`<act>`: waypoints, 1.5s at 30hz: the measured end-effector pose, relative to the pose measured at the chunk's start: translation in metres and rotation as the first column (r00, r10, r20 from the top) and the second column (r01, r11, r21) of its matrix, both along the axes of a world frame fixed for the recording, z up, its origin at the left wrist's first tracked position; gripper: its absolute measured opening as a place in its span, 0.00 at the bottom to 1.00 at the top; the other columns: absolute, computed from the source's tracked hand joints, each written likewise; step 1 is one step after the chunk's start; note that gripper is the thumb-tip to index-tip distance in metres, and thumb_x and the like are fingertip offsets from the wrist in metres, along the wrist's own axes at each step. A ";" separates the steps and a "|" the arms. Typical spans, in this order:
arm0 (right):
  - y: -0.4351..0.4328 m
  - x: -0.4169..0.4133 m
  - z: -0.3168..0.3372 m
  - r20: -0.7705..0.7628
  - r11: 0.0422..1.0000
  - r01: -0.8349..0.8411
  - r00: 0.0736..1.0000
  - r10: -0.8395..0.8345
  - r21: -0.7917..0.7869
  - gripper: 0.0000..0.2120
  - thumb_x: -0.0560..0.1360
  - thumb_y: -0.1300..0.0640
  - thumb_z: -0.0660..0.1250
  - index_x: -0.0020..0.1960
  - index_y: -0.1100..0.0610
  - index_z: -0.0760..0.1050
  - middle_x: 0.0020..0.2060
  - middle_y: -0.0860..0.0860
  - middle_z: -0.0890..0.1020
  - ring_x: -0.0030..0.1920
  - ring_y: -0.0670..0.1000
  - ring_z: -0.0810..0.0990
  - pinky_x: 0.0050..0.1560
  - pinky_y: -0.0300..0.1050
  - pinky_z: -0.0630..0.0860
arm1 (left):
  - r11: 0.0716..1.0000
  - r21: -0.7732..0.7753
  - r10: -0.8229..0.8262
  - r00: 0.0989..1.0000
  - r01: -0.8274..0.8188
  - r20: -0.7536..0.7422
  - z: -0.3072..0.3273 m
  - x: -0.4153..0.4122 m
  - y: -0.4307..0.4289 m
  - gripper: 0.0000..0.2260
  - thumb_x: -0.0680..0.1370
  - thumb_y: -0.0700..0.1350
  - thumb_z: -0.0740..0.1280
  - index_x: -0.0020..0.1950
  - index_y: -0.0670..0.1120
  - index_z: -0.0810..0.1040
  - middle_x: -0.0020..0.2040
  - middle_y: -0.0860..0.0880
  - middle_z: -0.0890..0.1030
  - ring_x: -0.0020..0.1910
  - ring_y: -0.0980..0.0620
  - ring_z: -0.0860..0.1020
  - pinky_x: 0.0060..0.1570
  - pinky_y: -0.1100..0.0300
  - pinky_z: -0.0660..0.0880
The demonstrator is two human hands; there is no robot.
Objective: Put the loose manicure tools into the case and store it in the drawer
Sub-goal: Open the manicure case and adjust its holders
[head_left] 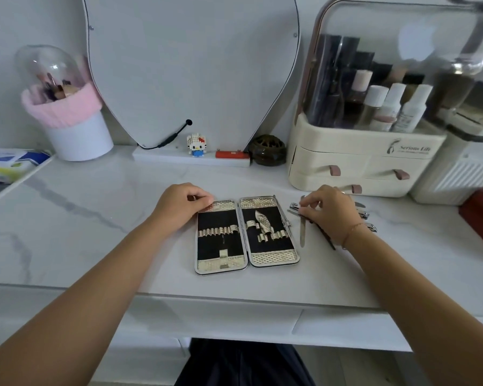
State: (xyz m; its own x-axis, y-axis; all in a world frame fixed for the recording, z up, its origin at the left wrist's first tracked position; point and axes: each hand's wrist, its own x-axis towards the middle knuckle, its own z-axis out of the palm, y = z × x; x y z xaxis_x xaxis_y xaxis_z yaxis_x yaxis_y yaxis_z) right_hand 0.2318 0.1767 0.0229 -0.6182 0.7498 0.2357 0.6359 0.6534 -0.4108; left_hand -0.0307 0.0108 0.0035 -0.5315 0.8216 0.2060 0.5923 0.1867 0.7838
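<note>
The case (219,246) lies open and flat on the bench (95,218), the left hand (180,208) curling onto its far-left corner, probably to steady it, while just right of the case the right hand (329,211) pinches a nail clipper (294,206) among the loose tools (302,235), likely next for slotting.

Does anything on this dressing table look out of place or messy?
The manicure case lies open with nearly every loop empty; one tool sits in its right half. The other tools lie scattered on the table right of it, around the right hand, which pinches a nail clipper. Nothing looks broken.
</note>
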 end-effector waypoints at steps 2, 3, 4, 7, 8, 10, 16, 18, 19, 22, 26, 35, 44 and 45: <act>0.000 -0.001 0.000 -0.018 1.000 -0.004 1.000 0.003 -0.027 0.02 0.71 0.51 0.70 0.41 0.48 0.80 0.42 0.49 0.79 0.47 0.51 0.74 0.54 0.53 0.71 | 1.000 0.016 0.004 1.000 -0.004 0.011 -0.001 0.000 0.000 0.08 0.73 0.48 0.71 0.37 0.61 0.80 0.41 0.59 0.81 0.42 0.60 0.77 0.40 0.65 0.67; -0.001 -0.001 0.000 -0.033 0.999 -0.006 0.999 0.005 -0.044 0.02 0.71 0.52 0.71 0.39 0.48 0.78 0.42 0.49 0.79 0.47 0.51 0.74 0.54 0.53 0.71 | 1.000 0.019 0.005 1.000 -0.005 0.012 -0.002 0.001 0.000 0.07 0.73 0.48 0.71 0.38 0.60 0.80 0.41 0.58 0.81 0.42 0.60 0.77 0.40 0.65 0.67; -0.002 0.000 0.000 -0.052 0.998 -0.009 0.999 0.005 -0.062 0.03 0.70 0.53 0.71 0.39 0.48 0.78 0.42 0.50 0.80 0.47 0.51 0.74 0.54 0.52 0.71 | 1.000 0.021 0.008 1.000 -0.008 0.009 -0.001 0.002 0.000 0.07 0.73 0.48 0.71 0.39 0.60 0.80 0.41 0.58 0.81 0.42 0.60 0.76 0.40 0.65 0.67; -0.007 -0.001 0.006 -0.153 0.997 -0.016 0.988 0.005 -0.073 0.02 0.71 0.56 0.71 0.40 0.53 0.79 0.39 0.50 0.81 0.43 0.51 0.77 0.46 0.45 0.74 | 0.999 0.034 0.019 0.997 -0.016 -0.075 0.003 0.008 -0.002 0.03 0.75 0.48 0.68 0.44 0.55 0.82 0.44 0.56 0.80 0.45 0.59 0.75 0.43 0.64 0.67; -0.011 -0.002 0.010 -0.204 0.997 -0.028 0.979 0.012 -0.073 0.02 0.71 0.56 0.70 0.41 0.54 0.79 0.37 0.49 0.81 0.40 0.49 0.77 0.42 0.39 0.73 | 0.999 0.048 0.008 0.992 -0.002 -0.124 0.005 0.013 -0.003 0.04 0.75 0.48 0.68 0.46 0.54 0.82 0.45 0.56 0.80 0.46 0.58 0.75 0.45 0.63 0.67; -0.025 -0.008 0.019 -0.315 0.990 -0.097 0.947 0.060 -0.103 0.02 0.72 0.56 0.71 0.41 0.54 0.80 0.34 0.47 0.80 0.36 0.44 0.76 0.36 0.28 0.71 | 0.992 0.090 -0.071 0.987 0.084 -0.143 0.013 0.030 -0.004 0.06 0.75 0.49 0.67 0.50 0.53 0.82 0.47 0.56 0.80 0.47 0.60 0.75 0.47 0.64 0.68; -0.072 -0.034 0.031 -0.462 0.885 -0.349 0.868 0.181 -0.310 0.03 0.72 0.55 0.70 0.39 0.51 0.79 0.28 0.47 0.80 0.29 0.45 0.76 0.36 0.41 0.76 | 0.943 0.199 -0.280 0.960 0.268 0.029 0.031 0.075 -0.010 0.15 0.72 0.51 0.72 0.58 0.56 0.79 0.44 0.60 0.81 0.43 0.63 0.78 0.46 0.70 0.73; -0.079 -0.037 0.029 -0.469 0.854 -0.373 0.865 0.179 -0.363 0.05 0.72 0.54 0.70 0.39 0.53 0.80 0.25 0.50 0.78 0.27 0.48 0.74 0.34 0.45 0.73 | 0.942 0.223 -0.260 0.966 0.252 0.008 0.033 0.074 -0.016 0.13 0.72 0.48 0.72 0.55 0.55 0.81 0.42 0.58 0.80 0.42 0.61 0.77 0.45 0.70 0.72; -0.081 -0.037 0.027 -0.472 0.841 -0.383 0.863 0.179 -0.381 0.06 0.72 0.53 0.70 0.39 0.55 0.80 0.24 0.51 0.78 0.27 0.49 0.73 0.34 0.45 0.71 | 0.942 0.226 -0.255 0.967 0.250 -0.006 0.033 0.073 -0.019 0.11 0.72 0.48 0.72 0.53 0.55 0.81 0.41 0.57 0.80 0.41 0.60 0.77 0.44 0.69 0.72; -0.088 -0.040 0.023 -0.490 0.809 -0.404 0.855 0.169 -0.427 0.07 0.72 0.55 0.70 0.39 0.59 0.80 0.23 0.51 0.78 0.25 0.48 0.73 0.30 0.37 0.70 | 0.943 0.209 -0.256 0.966 0.257 -0.035 0.033 0.071 -0.027 0.07 0.72 0.47 0.72 0.48 0.57 0.82 0.41 0.53 0.81 0.41 0.57 0.77 0.43 0.66 0.74; -0.093 -0.039 0.022 -0.563 0.680 -0.492 0.815 0.140 -0.543 0.05 0.73 0.62 0.69 0.46 0.63 0.80 0.29 0.51 0.80 0.26 0.45 0.76 0.29 0.34 0.71 | 0.949 0.225 -0.224 0.974 0.222 -0.014 0.030 0.073 -0.036 0.05 0.73 0.47 0.71 0.46 0.57 0.81 0.41 0.53 0.81 0.40 0.58 0.77 0.42 0.68 0.73; -0.104 -0.038 0.019 -0.578 0.591 -0.489 0.815 0.047 -0.642 0.02 0.72 0.64 0.69 0.41 0.61 0.79 0.29 0.51 0.82 0.26 0.45 0.77 0.30 0.33 0.73 | 0.966 0.220 -0.130 0.990 0.138 -0.049 0.027 0.084 -0.043 0.03 0.77 0.44 0.66 0.48 0.48 0.79 0.40 0.59 0.78 0.41 0.66 0.74 0.42 0.76 0.66; -0.102 -0.035 0.033 -0.507 0.391 -0.454 0.861 -0.040 -0.801 0.10 0.75 0.62 0.65 0.35 0.61 0.76 0.26 0.52 0.75 0.22 0.43 0.70 0.24 0.31 0.67 | 0.935 0.287 -0.334 0.786 0.207 0.520 0.032 0.085 -0.054 0.03 0.76 0.43 0.67 0.46 0.50 0.81 0.39 0.56 0.80 0.41 0.60 0.77 0.47 0.65 0.73; -0.102 -0.035 0.034 -0.482 0.340 -0.434 0.873 -0.069 -0.835 0.10 0.76 0.63 0.64 0.35 0.61 0.75 0.26 0.52 0.75 0.22 0.43 0.69 0.22 0.31 0.66 | 0.931 0.276 -0.349 0.812 0.240 0.468 0.033 0.083 -0.057 0.03 0.75 0.43 0.68 0.44 0.50 0.80 0.37 0.58 0.80 0.40 0.62 0.76 0.44 0.68 0.72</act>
